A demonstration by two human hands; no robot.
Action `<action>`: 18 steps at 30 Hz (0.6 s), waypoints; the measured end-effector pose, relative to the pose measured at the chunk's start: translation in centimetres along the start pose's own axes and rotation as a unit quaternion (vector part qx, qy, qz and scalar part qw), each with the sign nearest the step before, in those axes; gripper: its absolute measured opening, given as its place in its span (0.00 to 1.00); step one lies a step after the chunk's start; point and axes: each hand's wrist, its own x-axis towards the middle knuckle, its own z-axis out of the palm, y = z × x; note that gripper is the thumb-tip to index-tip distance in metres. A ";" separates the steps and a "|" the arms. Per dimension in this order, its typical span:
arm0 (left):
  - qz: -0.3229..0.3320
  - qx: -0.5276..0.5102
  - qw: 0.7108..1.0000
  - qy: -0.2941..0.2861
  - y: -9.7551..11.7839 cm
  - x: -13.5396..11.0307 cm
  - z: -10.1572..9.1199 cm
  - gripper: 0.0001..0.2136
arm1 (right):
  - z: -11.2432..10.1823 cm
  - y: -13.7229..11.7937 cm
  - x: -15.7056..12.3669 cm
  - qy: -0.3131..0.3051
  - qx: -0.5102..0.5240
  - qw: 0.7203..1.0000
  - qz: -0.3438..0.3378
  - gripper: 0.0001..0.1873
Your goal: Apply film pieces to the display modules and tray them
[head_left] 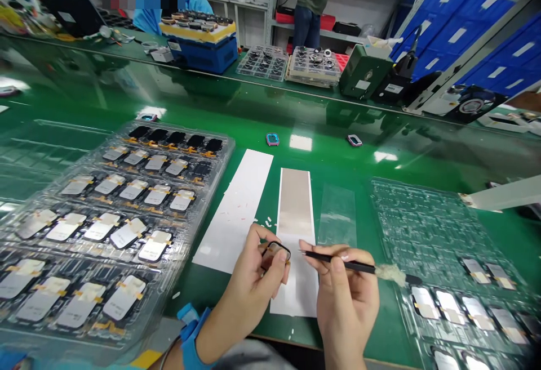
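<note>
While the left hand (252, 283) pinches a small black-framed part (275, 255) between thumb and fingertips, the right hand (347, 298) grips slim black tweezers (338, 263), fingers closed around the shaft, tips just beside the part. Both hands sit above a white strip with a grey patch (295, 206); a clear plastic tray of flat components (220, 153) lies left of it, another tray (406, 218) right.

nothing here can be read — all too small or blurred.
</note>
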 end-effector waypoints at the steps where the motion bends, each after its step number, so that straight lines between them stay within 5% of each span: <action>1: -0.002 0.008 1.000 0.006 0.0 0.1 0.0 0.12 | -0.1 -0.1 0.2 -0.007 -0.007 1.000 0.000 0.02; 8: 0.014 0.023 0.999 0.036 0.8 -0.6 -0.8 0.11 | -1.0 -0.9 1.6 -0.098 -0.273 0.956 -0.049 0.08; 15: 0.030 0.018 0.996 0.078 1.9 -0.8 -1.9 0.13 | -1.1 -0.7 2.8 -0.164 -0.406 0.887 -0.145 0.12; 18: 0.016 0.006 0.995 0.094 2.3 -0.5 -2.1 0.14 | -1.4 -0.7 3.0 -0.170 -0.440 0.871 -0.136 0.10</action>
